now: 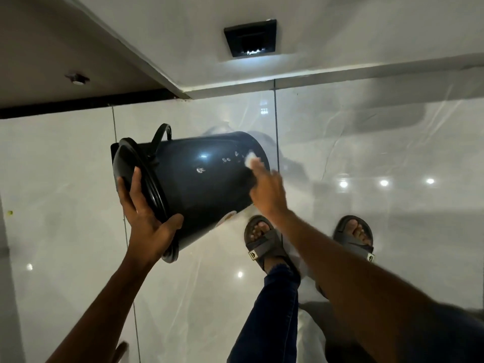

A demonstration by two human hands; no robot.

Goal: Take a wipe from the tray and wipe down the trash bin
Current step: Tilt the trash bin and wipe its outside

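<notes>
1. Glossy pale floor tiles [78, 258] fill most of the frame, with dark grout lines and bright reflected light spots; a white wall base runs across the top, carrying a black square fitting [250, 38] at upper centre.
2. Trash bin [199, 184]: dark, round, tapered, held off the floor at centre-left of the frame. Contents cannot be seen; the lid [131, 169] covers the mouth.
3. Orientation: the bin lies on its side, long axis running roughly left to right across the frame, tilted slightly. The lidded mouth faces the left edge; the narrower base points right. A curved black handle [162, 134] stands up above the rim.
4. Left hand [146, 218]: fingers spread wide over the lid and thumb hooked under the rim, gripping the mouth end from below.
5. Right hand [267, 189]: pressed against the bin wall near the base end, fingers curled onto a small white wipe [251, 158]; only a part of the wipe shows past the fingertips.
6. Several small pale marks [226, 159] show on the bin wall just left of the wipe.
7. Lower centre and right: two sandalled feet [262, 239] on the tiles, one blue-jeaned leg [272, 310] visible.
</notes>
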